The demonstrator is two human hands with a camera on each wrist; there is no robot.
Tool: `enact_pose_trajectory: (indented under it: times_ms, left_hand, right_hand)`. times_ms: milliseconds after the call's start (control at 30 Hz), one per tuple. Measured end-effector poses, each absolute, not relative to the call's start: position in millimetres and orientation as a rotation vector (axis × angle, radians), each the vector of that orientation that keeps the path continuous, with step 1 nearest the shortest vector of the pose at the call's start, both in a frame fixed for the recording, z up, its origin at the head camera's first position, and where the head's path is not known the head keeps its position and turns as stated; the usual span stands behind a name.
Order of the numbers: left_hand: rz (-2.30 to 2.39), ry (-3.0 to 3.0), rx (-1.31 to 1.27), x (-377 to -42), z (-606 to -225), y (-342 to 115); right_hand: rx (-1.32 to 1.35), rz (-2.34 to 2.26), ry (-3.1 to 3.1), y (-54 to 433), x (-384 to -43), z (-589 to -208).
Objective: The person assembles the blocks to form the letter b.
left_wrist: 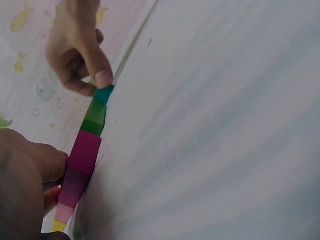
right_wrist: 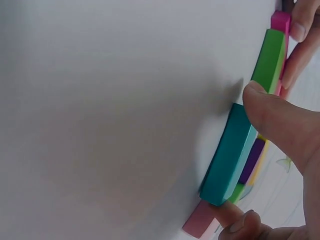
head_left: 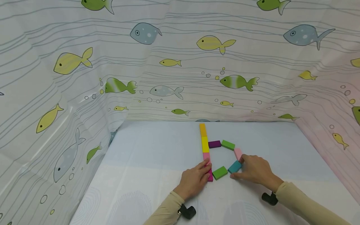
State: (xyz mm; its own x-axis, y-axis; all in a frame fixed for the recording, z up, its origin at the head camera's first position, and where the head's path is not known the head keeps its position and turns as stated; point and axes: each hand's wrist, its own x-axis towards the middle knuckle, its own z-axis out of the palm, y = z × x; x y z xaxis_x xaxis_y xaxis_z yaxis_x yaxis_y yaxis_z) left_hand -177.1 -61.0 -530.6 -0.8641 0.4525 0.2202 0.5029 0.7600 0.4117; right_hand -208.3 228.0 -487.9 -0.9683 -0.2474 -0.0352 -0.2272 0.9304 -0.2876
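Note:
My right hand (head_left: 257, 168) pinches a teal block (head_left: 234, 167) by its ends, thumb at the near end and a finger at the far end. Beside that far end lies a pink block (head_left: 238, 153); a green block (head_left: 220, 172) is to the left, a small gap from the teal one. My left hand (head_left: 192, 179) rests its fingers on the lower part of a straight column, over a pink block (head_left: 206, 155) and a magenta block (head_left: 210, 177), partly hiding both. In the left wrist view, the magenta block (left_wrist: 84, 152) shows beside the left fingers.
Farther up the column are a yellow block (head_left: 205, 144) and an orange block (head_left: 202, 129). A purple block (head_left: 215, 144) and another green block (head_left: 228, 144) curve from it toward the right. Fish-patterned sheeting (head_left: 191, 72) walls in the white table (head_left: 146, 147).

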Motion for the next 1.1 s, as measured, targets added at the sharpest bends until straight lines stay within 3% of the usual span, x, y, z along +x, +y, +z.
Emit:
enact_pose_trajectory:
  times_ms: [1100]
  left_hand:
    - [-0.740, -2.864, -0.759, -176.3, -529.5, -61.8]
  right_hand:
    - [-0.374, -0.466, 3.012, 223.5, -212.2, -487.4]
